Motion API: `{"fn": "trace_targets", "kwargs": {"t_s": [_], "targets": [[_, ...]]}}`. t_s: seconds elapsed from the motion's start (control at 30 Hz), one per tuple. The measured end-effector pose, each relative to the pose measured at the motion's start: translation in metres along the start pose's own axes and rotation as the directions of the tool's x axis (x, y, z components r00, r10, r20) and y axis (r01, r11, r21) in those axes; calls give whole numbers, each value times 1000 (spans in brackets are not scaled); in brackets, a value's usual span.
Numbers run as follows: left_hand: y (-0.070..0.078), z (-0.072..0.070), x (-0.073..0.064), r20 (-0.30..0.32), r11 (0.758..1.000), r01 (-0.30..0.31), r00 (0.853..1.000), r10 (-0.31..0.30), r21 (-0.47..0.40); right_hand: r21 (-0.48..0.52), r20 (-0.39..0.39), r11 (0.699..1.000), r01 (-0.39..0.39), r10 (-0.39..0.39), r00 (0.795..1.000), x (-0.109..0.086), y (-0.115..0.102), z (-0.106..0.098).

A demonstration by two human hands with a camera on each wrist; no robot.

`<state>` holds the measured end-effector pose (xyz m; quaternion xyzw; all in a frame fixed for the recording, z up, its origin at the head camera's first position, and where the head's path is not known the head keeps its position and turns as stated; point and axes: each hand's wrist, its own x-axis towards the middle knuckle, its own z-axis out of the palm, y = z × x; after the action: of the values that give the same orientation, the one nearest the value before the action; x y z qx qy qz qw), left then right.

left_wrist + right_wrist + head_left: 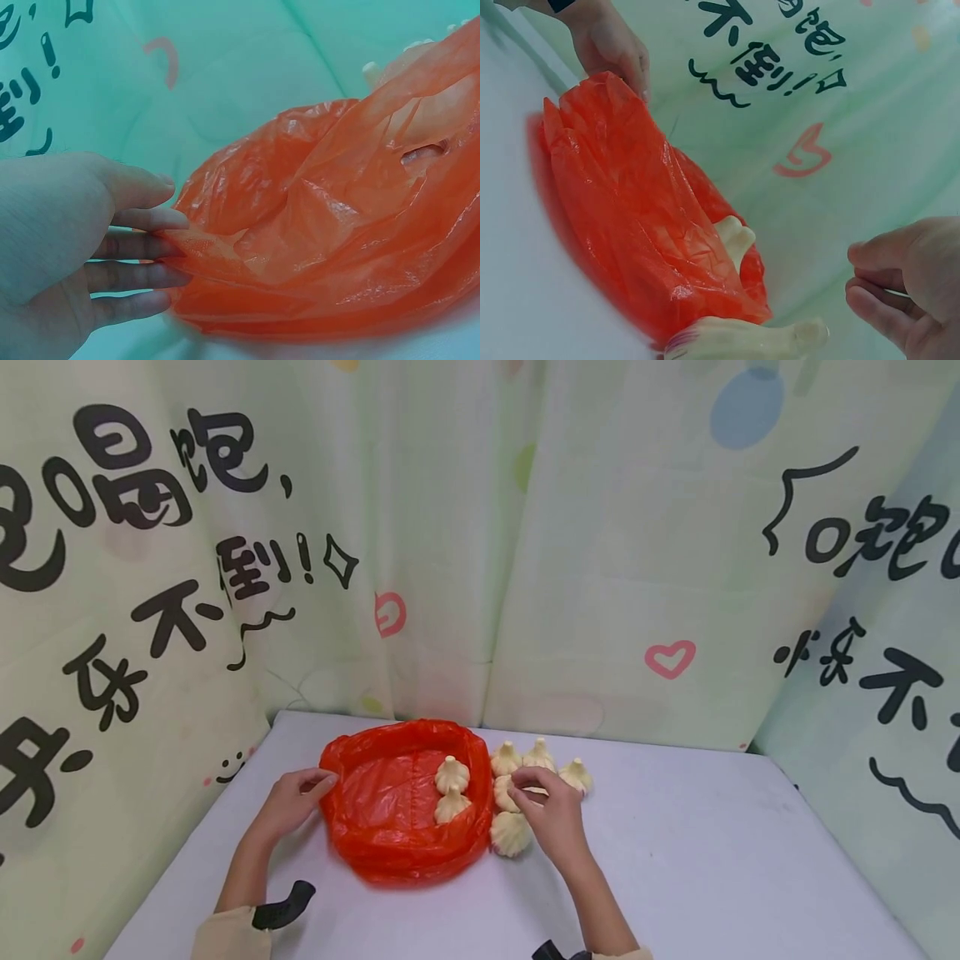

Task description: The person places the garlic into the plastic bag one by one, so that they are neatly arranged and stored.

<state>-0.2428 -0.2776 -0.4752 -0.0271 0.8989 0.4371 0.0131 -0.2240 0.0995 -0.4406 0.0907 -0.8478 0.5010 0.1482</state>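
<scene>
A red plastic bag (pixel 375 860) stands on the table with its mouth spread wide and its rim rolled. Inside it, on the right, lie two garlic bulbs (pixel 452 773). My left hand (pixel 292 800) is at the bag's left rim; in the left wrist view its fingers (pixel 139 275) are fairly straight and touch the thin film. Over the garlic bulbs (pixel 512 835) grouped right of the bag hovers my right hand (pixel 553 814), thumb and fingers loosely bent. Nothing shows between them in the right wrist view, where a garlic bulb (pixel 742 339) lies beside the bag.
A white table (pixel 697 860) carries the bag and the several loose bulbs. Behind and at both sides hangs a pale green curtain (pixel 585 635) with black lettering, close to the table's far edge. Black straps (pixel 283 906) are around the wrists.
</scene>
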Motion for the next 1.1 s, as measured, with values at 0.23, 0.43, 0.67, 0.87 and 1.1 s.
{"fn": "trace_targets", "kwargs": {"t_s": [0.23, 0.43, 0.67, 0.87, 1.1], "targets": [[0, 0, 0, 0, 1000, 8, 1000, -8, -3, 35, -1, 999, 29, -29, 1000, -5, 7, -1], [-1, 1, 0, -2, 1000, 9, 1000, -9, 5, 47, 9, 999, 12, -12, 1000, -10, 15, -4], [-1, 0, -1, 3, 1000, 3, 1000, -3, 4, 23, 32, 999, 35, -36, 999, -15, 20, -5], [-1, -1, -1, 4, 1000, -6, 1000, 6, 8, -21, 68, 1000, 10, -8, 998, -17, 19, -8], [-1, -2, -1, 2, 1000, -24, 1000, 24, 12, -28, 89, 1000, -8, 10, 996, -19, 25, -11]]}}
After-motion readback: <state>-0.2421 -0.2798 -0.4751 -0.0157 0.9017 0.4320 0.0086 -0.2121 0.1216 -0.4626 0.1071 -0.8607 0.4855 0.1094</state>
